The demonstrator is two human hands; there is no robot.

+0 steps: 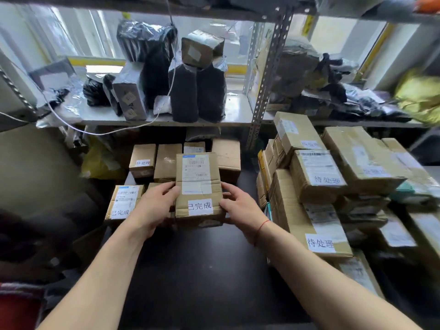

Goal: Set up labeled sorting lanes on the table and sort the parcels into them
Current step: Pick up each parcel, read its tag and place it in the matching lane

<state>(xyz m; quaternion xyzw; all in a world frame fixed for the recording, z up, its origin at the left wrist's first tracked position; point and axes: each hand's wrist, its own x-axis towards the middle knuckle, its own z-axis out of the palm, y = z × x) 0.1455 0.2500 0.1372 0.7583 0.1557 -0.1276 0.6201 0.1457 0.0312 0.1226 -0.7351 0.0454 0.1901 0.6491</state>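
Your left hand (156, 206) and right hand (240, 209) both grip the cardboard parcel (198, 186) at the centre of the dark table (202, 270), each with its fingers curled round one long edge and the thumb lying on the top face. The parcel sits directly between your hands, its long axis running near to far, the white tag reading 已完成 at its near end and the shipping label towards the far end. It looks slightly raised at the far end, though whether its near edge rests on the table or on a box beneath cannot be told. Just to the left of your left hand lies another tagged box (123, 202) carrying the same 已完成 tag, so that side appears to be the matching lane, and your left hand is the nearer one to it. Boxes marked 待处理 stand at the far row (142, 160) and in the stack on the right (316, 177), well apart from that lane. Both forearms reach forward from the near edge, converging on the parcel, wrists fairly straight. A move to the left would probably set the parcel alongside its twin, long axis kept as it is.
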